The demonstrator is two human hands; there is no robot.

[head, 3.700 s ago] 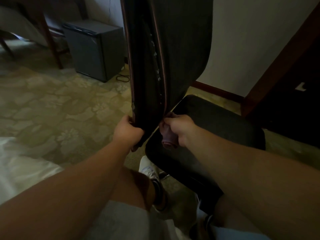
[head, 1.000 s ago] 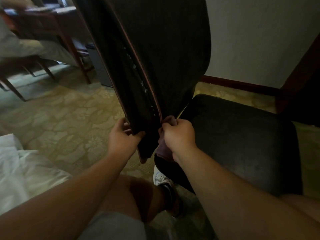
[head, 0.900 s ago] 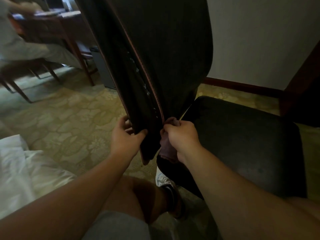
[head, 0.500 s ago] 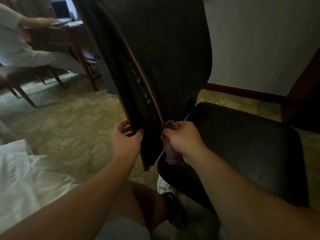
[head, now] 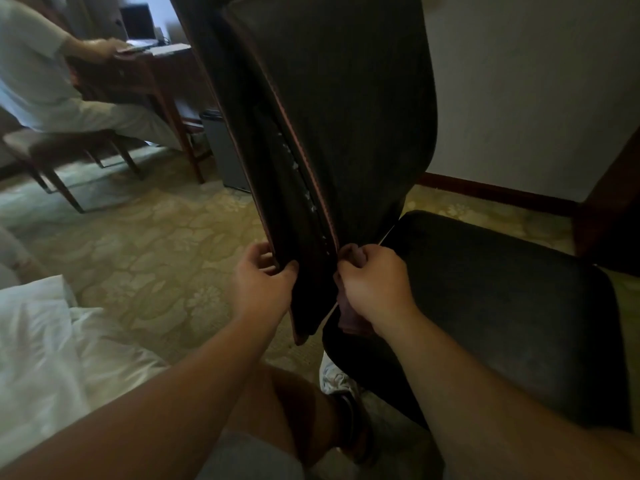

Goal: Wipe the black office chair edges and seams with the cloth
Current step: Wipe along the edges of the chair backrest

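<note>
The black office chair's backrest (head: 346,116) rises edge-on in front of me, with a reddish piped seam running down its side. Its black seat (head: 502,306) spreads to the right. My left hand (head: 261,284) grips the backrest's lower left edge, thumb on the side panel. My right hand (head: 375,282) is closed on a small pinkish cloth (head: 348,320), pressing it against the reddish seam low on the backrest. Most of the cloth is hidden in my fist; a bit pokes out above and below.
A person in light clothes sits on a wooden chair (head: 52,150) at a wooden desk (head: 152,74) at the back left. A small dark cabinet (head: 221,150) stands behind the backrest. White bedding (head: 45,348) lies at the lower left. Patterned carpet, my knee and shoe lie below.
My hands have stayed low on the backrest; the right hand with the cloth shifted slightly along the seam. The view tilted up, showing more of the desk and the seated person.
</note>
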